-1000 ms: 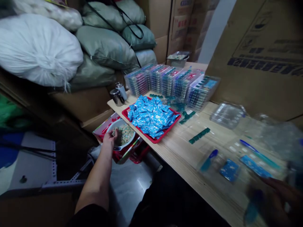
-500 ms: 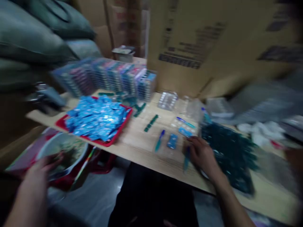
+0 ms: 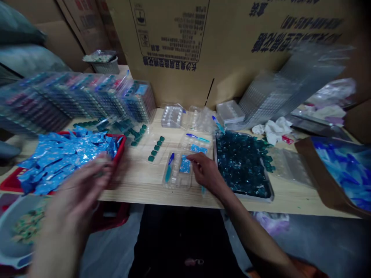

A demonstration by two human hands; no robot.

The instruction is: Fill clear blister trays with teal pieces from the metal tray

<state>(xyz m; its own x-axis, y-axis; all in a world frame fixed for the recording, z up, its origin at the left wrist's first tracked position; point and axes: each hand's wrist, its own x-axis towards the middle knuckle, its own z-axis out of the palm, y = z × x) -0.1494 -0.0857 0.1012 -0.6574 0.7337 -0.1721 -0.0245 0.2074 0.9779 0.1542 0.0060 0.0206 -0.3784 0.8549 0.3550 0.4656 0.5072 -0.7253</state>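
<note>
My left hand (image 3: 87, 181), smeared by motion, is above the front of the red tray (image 3: 119, 154) of blue packets (image 3: 69, 154); its fingers are curled round something small I cannot make out. My right hand (image 3: 207, 172) has its fingers pinched at the right edge of a clear compartment tray (image 3: 174, 180). That tray holds a blue-and-teal pen-like stick (image 3: 169, 167) and a blue packet (image 3: 184, 164). Behind it lies another clear tray with a similar stick (image 3: 197, 138) and blue packet (image 3: 199, 149). A further stick shows partly under my right hand.
A tray of dark teal pieces (image 3: 243, 166) lies right of my right hand. Stacked filled boxes (image 3: 139, 102) stand back left, empty clear trays (image 3: 266, 96) back right. A cardboard box (image 3: 313, 170) is far right, a bowl (image 3: 8, 239) low left.
The view has turned right. My left hand has risen from over the bowl to beside the blue packets. My right hand has moved to the near clear tray's edge.
</note>
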